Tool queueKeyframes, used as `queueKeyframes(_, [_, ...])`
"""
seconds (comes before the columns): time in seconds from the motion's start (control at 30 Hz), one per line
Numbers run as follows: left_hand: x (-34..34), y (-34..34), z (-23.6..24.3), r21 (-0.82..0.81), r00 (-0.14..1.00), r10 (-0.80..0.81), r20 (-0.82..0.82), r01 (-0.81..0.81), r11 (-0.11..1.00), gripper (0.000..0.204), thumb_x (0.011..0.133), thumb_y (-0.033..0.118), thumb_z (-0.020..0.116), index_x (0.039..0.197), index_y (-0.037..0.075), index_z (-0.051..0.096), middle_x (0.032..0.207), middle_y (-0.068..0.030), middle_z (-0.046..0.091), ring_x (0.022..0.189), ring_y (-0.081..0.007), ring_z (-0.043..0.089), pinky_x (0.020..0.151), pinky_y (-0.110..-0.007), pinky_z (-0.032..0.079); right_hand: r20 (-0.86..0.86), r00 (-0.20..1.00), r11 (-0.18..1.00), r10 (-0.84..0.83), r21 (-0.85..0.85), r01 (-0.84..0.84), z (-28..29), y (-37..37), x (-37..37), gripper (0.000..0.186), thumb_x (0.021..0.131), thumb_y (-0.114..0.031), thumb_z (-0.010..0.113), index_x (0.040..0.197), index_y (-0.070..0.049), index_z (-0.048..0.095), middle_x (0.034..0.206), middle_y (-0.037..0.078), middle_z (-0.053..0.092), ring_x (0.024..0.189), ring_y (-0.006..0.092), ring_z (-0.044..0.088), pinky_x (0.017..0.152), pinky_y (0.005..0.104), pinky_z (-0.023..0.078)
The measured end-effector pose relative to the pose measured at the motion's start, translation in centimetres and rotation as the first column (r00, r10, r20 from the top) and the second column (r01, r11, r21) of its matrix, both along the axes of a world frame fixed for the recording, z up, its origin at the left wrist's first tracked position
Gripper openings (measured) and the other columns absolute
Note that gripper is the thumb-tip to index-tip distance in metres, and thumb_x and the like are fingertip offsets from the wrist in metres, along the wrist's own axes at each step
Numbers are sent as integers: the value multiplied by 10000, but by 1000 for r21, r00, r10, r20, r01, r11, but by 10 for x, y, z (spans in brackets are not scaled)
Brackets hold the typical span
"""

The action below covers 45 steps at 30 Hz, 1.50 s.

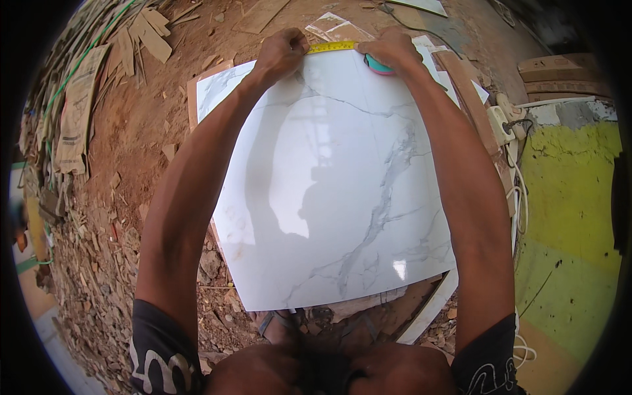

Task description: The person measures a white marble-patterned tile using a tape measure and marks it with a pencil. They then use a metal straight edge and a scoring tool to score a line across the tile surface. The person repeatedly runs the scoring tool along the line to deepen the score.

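Observation:
A large white marbled tile (336, 191) lies flat in front of me. Along its far edge runs a yellow tape measure blade (329, 47). My left hand (282, 52) is closed at the blade's left end, gripping it at the tile's edge. My right hand (388, 46) holds the teal tape measure case (377, 65) at the far right corner, its thumb by the blade. The tile's glossy face carries shadows and reflections.
Broken flat scraps (150, 37) and rubble cover the dirt ground (138, 125). A white power strip (501, 126) with cables lies right of the tile, beside a yellow-green painted ledge (566, 210). Stacked flat boxes (559, 76) stand at the upper right.

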<state>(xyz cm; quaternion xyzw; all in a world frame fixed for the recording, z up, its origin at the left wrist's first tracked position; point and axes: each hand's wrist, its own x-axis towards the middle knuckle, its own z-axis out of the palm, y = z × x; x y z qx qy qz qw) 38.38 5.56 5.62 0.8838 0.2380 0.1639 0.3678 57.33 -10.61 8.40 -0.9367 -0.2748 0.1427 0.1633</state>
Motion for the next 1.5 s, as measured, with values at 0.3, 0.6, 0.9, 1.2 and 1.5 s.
queueKeyframes(0.3, [0,-6,5,-8,998,25,-56,-26,1000,204,994,228,651,1104,65,704,1043,-145,705,911,-234,649,798,-387,529,41,999,998,-22,-61,24,8,1,-10,662,758,-436,809,1295,-76,665,1304,153,690,1218,319,662,1004,483,523])
queueKeyframes(0.6, [1,-1,15,-24,997,2,-75,-3,1000,187,932,183,708,1026,23,725,929,-151,742,850,-232,678,801,-371,530,48,999,996,-21,-83,25,14,1,-14,679,770,-467,817,1309,-86,664,1302,154,693,1213,324,667,1005,487,524])
queueKeyframes(0.9, [4,8,15,-53,985,-38,-171,30,998,241,971,254,693,1124,72,729,973,-126,715,829,-196,635,741,-351,528,161,986,999,35,0,-35,-5,1,-2,646,740,-555,857,1081,-16,757,1154,210,745,1066,358,722,895,498,558])
queueKeyframes(1.2, [6,3,17,-64,979,-15,-202,2,998,254,975,260,684,1133,65,726,1006,-134,724,866,-205,646,757,-350,527,83,994,997,70,-33,-68,-7,3,8,634,711,-558,873,1018,-16,755,1073,214,755,990,352,738,878,491,565])
queueKeyframes(1.5, [6,7,13,-62,984,-48,-170,38,997,221,978,220,653,1088,39,715,918,-82,696,807,-162,596,707,-338,488,140,983,993,118,-3,-119,-18,3,18,696,683,-556,875,1023,40,754,1048,257,747,961,360,745,837,447,584])
